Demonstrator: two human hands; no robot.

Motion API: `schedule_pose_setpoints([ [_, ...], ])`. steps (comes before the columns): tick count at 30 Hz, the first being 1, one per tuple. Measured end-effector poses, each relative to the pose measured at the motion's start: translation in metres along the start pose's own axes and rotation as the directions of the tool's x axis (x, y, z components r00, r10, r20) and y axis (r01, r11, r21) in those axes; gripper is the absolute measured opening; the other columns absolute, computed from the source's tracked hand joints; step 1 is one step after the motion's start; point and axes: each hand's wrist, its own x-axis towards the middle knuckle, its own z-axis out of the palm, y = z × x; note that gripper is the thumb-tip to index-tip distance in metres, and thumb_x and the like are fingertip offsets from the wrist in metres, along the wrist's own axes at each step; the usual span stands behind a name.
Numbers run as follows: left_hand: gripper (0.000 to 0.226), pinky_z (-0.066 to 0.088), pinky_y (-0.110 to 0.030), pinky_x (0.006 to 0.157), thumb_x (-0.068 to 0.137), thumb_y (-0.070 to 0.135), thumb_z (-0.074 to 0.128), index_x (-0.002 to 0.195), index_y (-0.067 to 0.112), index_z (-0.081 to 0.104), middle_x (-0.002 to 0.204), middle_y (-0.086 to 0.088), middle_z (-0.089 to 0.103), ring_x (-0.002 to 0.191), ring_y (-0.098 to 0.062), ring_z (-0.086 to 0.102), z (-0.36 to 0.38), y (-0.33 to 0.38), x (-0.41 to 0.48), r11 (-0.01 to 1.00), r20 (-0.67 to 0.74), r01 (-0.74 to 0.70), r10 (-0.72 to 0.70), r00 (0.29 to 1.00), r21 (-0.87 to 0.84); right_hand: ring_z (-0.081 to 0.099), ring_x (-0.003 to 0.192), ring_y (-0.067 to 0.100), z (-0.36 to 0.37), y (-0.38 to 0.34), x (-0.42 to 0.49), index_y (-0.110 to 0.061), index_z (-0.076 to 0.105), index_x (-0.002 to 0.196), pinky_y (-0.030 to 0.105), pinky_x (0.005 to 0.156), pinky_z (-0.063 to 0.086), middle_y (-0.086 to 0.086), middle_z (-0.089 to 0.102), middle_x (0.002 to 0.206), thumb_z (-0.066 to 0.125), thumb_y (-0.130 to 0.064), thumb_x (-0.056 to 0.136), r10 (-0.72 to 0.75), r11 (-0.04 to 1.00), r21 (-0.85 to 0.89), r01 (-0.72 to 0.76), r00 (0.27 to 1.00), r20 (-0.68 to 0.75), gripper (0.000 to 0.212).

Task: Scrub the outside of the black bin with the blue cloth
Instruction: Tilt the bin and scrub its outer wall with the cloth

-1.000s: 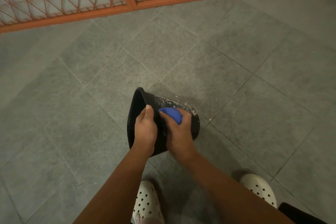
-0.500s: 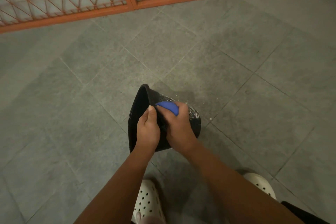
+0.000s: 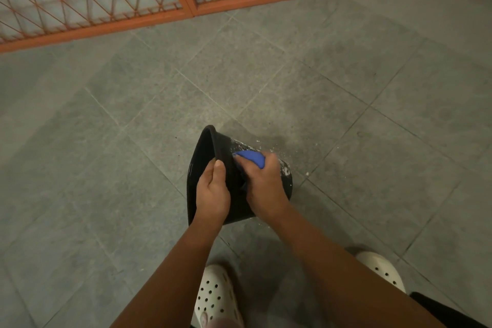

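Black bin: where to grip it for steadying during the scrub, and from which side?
Probably the rim of the black bin, taken from the near side at its open mouth, thumb on the outer wall, as the left hand does. The bin lies tipped, mouth leftward. The rim gives a lip to pinch and leaves the sudsy wall free for the right hand and blue cloth.

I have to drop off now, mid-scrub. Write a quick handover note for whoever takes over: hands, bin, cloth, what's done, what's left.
Left hand grips the rim of the black bin, steadying it.
Right hand holds the blue cloth pressed against the bin's outer wall.
The bin lies tipped on the tiled floor, mouth toward the left.
Done: white suds cover the upper outer wall.
Left: the wall under the hands and the side against the floor are hidden; probably turn the bin and scrub those.
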Motion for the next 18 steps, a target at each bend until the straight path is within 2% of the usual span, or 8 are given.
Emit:
schedule_pose_setpoints([
  [4, 0.024, 0.049, -0.054, 0.091, 0.097, 0.032, 0.040, 0.113, 0.027, 0.057, 0.103, -0.007, 0.065, 0.098, -0.026, 0.063, -0.001, 0.005, 0.006, 0.996, 0.059, 0.092, -0.092, 0.994, -0.010, 0.066, 0.082, 0.013, -0.015, 0.000, -0.004, -0.021, 0.053, 0.101, 0.022, 0.066, 0.054, 0.007, 0.062, 0.101, 0.067, -0.031, 0.084, -0.006, 1.000, -0.004, 0.006, 0.990, -0.139, 0.024],
  [8, 0.022, 0.051, -0.049, 0.086, 0.092, 0.020, 0.042, 0.107, 0.014, 0.057, 0.102, -0.018, 0.062, 0.093, -0.030, 0.061, -0.004, 0.013, 0.015, 0.978, 0.021, 0.195, -0.194, 0.981, -0.069, 0.065, 0.094, 0.013, -0.005, -0.001, -0.016, -0.014, 0.055, 0.108, 0.025, 0.079, 0.054, -0.004, 0.060, 0.101, 0.067, -0.026, 0.085, -0.154, 0.988, 0.009, 0.154, 0.985, 0.075, 0.028],
  [10, 0.022, 0.050, -0.049, 0.087, 0.094, 0.021, 0.042, 0.108, 0.013, 0.056, 0.103, -0.018, 0.062, 0.093, -0.029, 0.061, -0.005, 0.013, 0.018, 0.971, -0.009, 0.222, -0.223, 0.975, -0.093, 0.062, 0.095, 0.001, -0.004, -0.003, -0.012, -0.019, 0.058, 0.103, 0.021, 0.083, 0.052, -0.005, 0.059, 0.101, 0.065, -0.028, 0.087, -0.252, 0.941, -0.194, 0.277, 0.957, 0.145, 0.020],
  [12, 0.023, 0.049, -0.050, 0.089, 0.097, 0.028, 0.041, 0.109, 0.015, 0.056, 0.102, -0.014, 0.062, 0.094, -0.028, 0.061, -0.004, 0.012, 0.018, 0.974, -0.023, 0.212, -0.215, 0.976, -0.083, 0.059, 0.095, -0.003, -0.013, -0.002, -0.009, -0.027, 0.061, 0.100, 0.024, 0.088, 0.050, -0.007, 0.061, 0.099, 0.059, -0.032, 0.089, -0.361, 0.805, -0.429, 0.411, 0.912, 0.195, 0.012],
  [14, 0.021, 0.050, -0.052, 0.089, 0.098, 0.030, 0.041, 0.106, 0.017, 0.056, 0.100, -0.011, 0.063, 0.093, -0.028, 0.062, -0.002, 0.011, 0.018, 0.977, -0.038, 0.196, -0.200, 0.979, -0.083, 0.055, 0.105, 0.006, -0.027, 0.007, -0.006, -0.029, 0.059, 0.111, 0.036, 0.094, 0.048, -0.006, 0.057, 0.114, 0.052, -0.038, 0.089, -0.424, 0.662, -0.603, 0.446, 0.885, 0.190, 0.024],
  [16, 0.017, 0.050, -0.053, 0.089, 0.098, 0.029, 0.041, 0.098, 0.021, 0.057, 0.099, -0.011, 0.064, 0.093, -0.029, 0.063, 0.000, 0.010, 0.017, 0.979, -0.052, 0.183, -0.188, 0.981, -0.093, 0.039, 0.118, 0.019, -0.042, 0.022, -0.001, -0.042, 0.044, 0.130, 0.039, 0.099, 0.037, 0.002, 0.039, 0.134, 0.043, -0.044, 0.088, -0.452, 0.364, -0.804, 0.470, 0.844, 0.289, 0.042],
  [17, 0.017, 0.050, -0.053, 0.089, 0.097, 0.029, 0.042, 0.095, 0.023, 0.057, 0.098, -0.011, 0.064, 0.092, -0.029, 0.063, 0.001, 0.009, 0.016, 0.980, -0.061, 0.174, -0.180, 0.982, -0.094, 0.033, 0.121, 0.023, -0.047, 0.025, -0.002, -0.048, 0.033, 0.134, 0.040, 0.099, 0.030, 0.002, 0.031, 0.139, 0.044, -0.047, 0.086, -0.416, 0.318, -0.830, 0.459, 0.854, 0.312, 0.049],
  [18, 0.017, 0.050, -0.053, 0.089, 0.097, 0.029, 0.042, 0.093, 0.024, 0.057, 0.098, -0.011, 0.064, 0.092, -0.029, 0.063, 0.000, 0.009, 0.016, 0.983, -0.068, 0.163, -0.169, 0.983, -0.086, 0.029, 0.122, 0.023, -0.048, 0.026, -0.003, -0.051, 0.024, 0.137, 0.041, 0.099, 0.027, 0.001, 0.026, 0.141, 0.047, -0.047, 0.085, -0.386, 0.343, -0.823, 0.452, 0.867, 0.315, 0.058],
])
